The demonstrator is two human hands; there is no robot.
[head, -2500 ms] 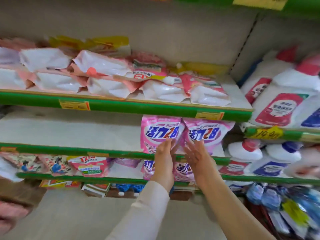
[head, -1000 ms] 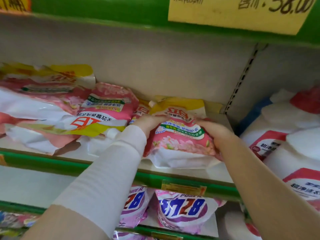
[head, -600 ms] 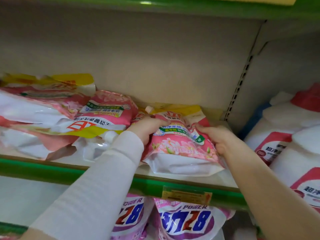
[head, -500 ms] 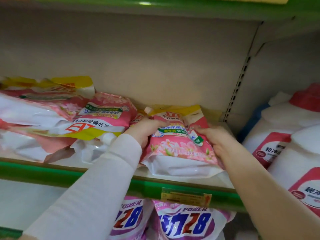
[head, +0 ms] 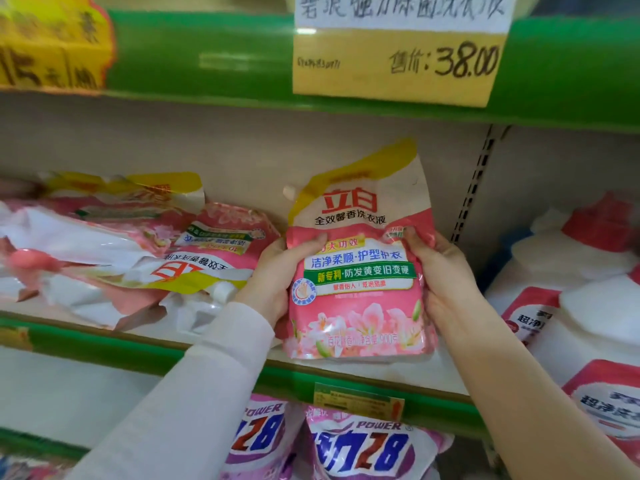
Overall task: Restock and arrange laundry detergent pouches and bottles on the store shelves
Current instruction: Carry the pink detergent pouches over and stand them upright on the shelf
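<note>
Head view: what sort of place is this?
Likely a shop's laundry aisle: a green shelf edge bears a 38.00 price tag, detergent pouches lie piled, and big bottles stand nearby.

A green shelf edge runs across the top of the view, with a light reflection left of centre. A yellow price tag marked 38.00 hangs on it; a second yellow tag sits at its left end. Below, a beige back panel closes the bay. A slotted upright at right separates this bay from the next. The middle shelf has a beige deck and a green front strip carrying a small label.
</note>
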